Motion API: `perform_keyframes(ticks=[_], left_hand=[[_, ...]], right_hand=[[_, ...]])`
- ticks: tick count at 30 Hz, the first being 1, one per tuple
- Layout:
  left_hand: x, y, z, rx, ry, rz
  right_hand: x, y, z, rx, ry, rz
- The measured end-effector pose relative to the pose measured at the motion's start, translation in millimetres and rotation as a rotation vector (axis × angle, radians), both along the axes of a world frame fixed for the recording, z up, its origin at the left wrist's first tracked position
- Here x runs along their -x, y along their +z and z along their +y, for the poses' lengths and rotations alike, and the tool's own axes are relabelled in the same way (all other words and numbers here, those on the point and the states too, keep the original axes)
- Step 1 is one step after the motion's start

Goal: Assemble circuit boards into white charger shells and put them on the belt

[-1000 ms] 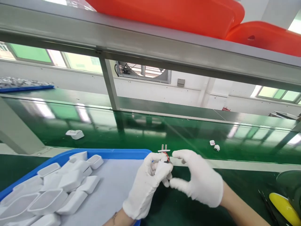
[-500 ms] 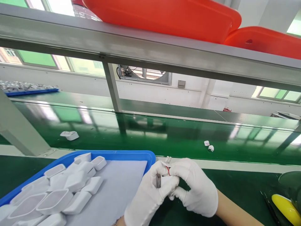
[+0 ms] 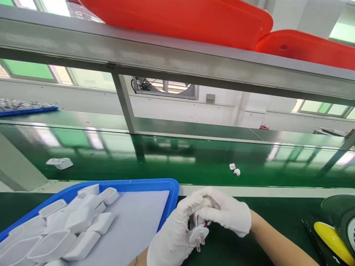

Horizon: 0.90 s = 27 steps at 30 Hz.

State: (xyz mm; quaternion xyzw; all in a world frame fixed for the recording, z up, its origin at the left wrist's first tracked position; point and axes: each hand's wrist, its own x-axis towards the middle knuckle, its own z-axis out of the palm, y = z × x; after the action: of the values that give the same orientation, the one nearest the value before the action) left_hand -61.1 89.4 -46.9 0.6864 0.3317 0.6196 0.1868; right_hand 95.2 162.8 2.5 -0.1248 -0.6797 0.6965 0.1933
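While both hands meet over the green desk: one white two-pronged plug piece, prongs downward, red wire showing, clamped in the left hand's fingers. Right hand: fingers curled in, grip undeterminable. Step, apparently: two-handed adjustment. Next move calls for: steady hold, wire unpinched. Adjacent: blue tray, white housings.

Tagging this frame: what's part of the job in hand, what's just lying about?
In the job: pronged white piece; left hand; right hand; probably white shells in blue tray.
Lying about, apparently: yellow object; thin black tool; red bins.
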Motion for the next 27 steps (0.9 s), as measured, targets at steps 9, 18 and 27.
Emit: perform_keyframes(ticks=[9, 18, 27], left_hand=[[-2, 12.4, -3, 0.217, -0.055, -0.065], [-19, 11.1, 5, 0.73, -0.186, -0.731], [-8, 40.1, 4, 0.858, -0.044, -0.451]], right_hand=[[9, -13.4, 2, 0.028, 0.007, 0.025], [17, -17.3, -6, 0.039, -0.203, -0.037], [11, -17.3, 24, -0.207, -0.353, -0.182]])
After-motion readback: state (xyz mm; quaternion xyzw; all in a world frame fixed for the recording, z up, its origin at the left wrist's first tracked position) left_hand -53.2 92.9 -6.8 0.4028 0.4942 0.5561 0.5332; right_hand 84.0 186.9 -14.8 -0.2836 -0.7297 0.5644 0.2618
